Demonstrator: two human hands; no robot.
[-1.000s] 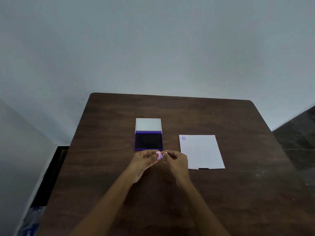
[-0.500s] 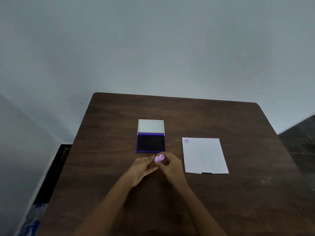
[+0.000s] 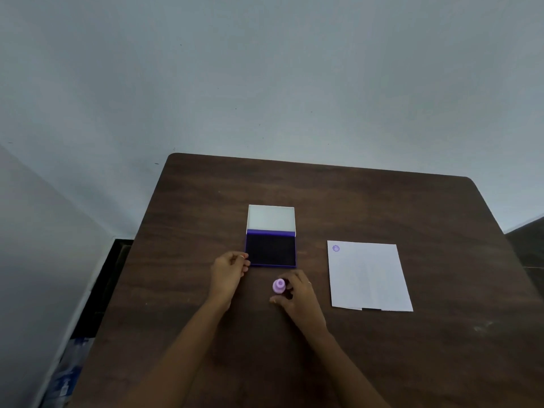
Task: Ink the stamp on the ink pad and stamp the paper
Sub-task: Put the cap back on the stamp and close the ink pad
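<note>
A small lilac stamp (image 3: 278, 285) is pinched in my right hand (image 3: 297, 298), just in front of the ink pad. The ink pad (image 3: 270, 250) lies open on the table's middle, its dark purple pad facing up and its white lid (image 3: 271, 217) folded back. My left hand (image 3: 229, 270) rests at the pad's near left corner, fingers curled and touching its edge. A white sheet of paper (image 3: 369, 276) lies to the right, with one purple stamp mark (image 3: 336, 248) in its far left corner.
The dark wooden table (image 3: 382, 363) stands against a pale wall. A gap with a dark floor and a blue and white object (image 3: 66, 375) lies off the table's left edge.
My hands have come apart. The left hand moved left to the ink pad's corner and let go of the stamp. The right hand keeps the stamp, now slightly nearer me.
</note>
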